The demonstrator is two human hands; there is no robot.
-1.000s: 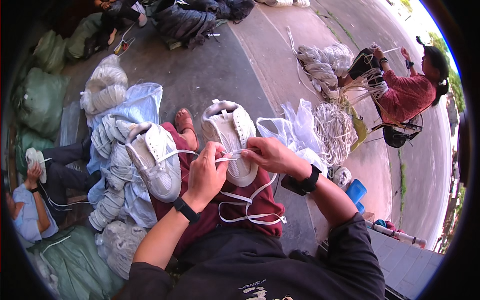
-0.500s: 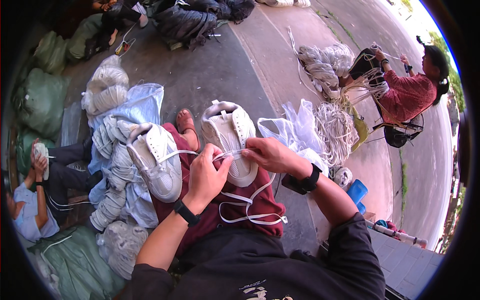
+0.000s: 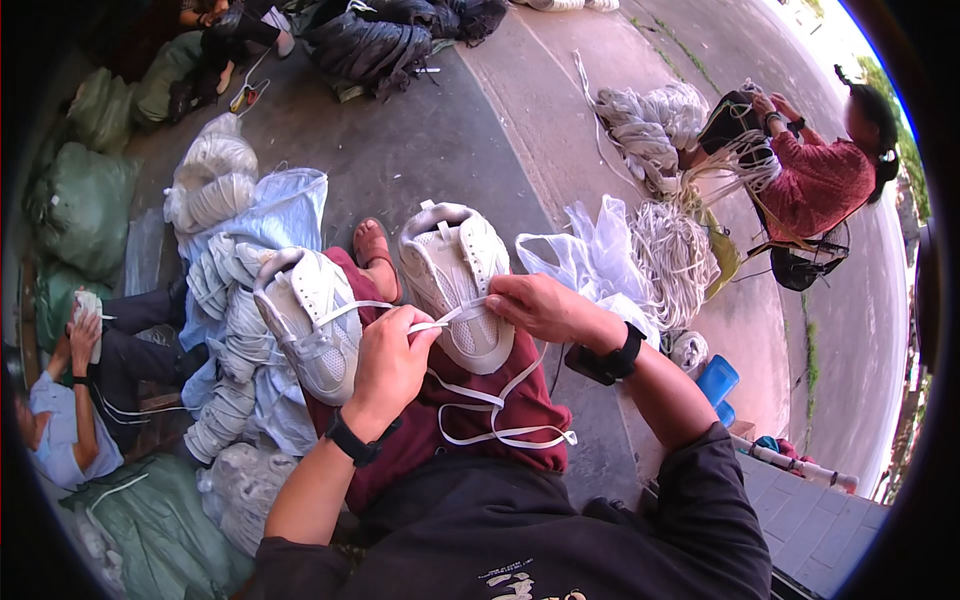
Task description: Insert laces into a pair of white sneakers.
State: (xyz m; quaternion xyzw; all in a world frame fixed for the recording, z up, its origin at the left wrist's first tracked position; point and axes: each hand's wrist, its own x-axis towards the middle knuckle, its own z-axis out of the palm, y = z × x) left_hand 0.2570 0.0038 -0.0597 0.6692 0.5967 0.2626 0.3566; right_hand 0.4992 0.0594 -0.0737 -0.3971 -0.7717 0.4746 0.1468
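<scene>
Two white sneakers rest on my lap over maroon cloth, toes toward me. The right sneaker (image 3: 480,338) lies between my hands, and the left sneaker (image 3: 320,350) sits beside my left wrist. My left hand (image 3: 390,355) is closed, pinching the end of a white shoelace (image 3: 430,325) just left of the right sneaker. My right hand (image 3: 535,303) pinches the lace at that sneaker's lower eyelets. A long loose stretch of lace (image 3: 495,402) curls over the maroon cloth. The left sneaker has lace across its lower eyelets, with a length running toward my left hand.
White shoe uppers (image 3: 240,320) are piled at left beside green sacks (image 3: 90,210). A clear plastic bag (image 3: 590,255) and bundled white laces (image 3: 672,265) lie at right. One co-worker (image 3: 820,170) sits at far right, another (image 3: 75,400) at left. Dark bags (image 3: 370,50) stand at the back.
My left hand has moved left and slightly down, drawing the lace end away from the right sneaker. My right hand stays at the eyelets. The co-worker at right has brought both hands together.
</scene>
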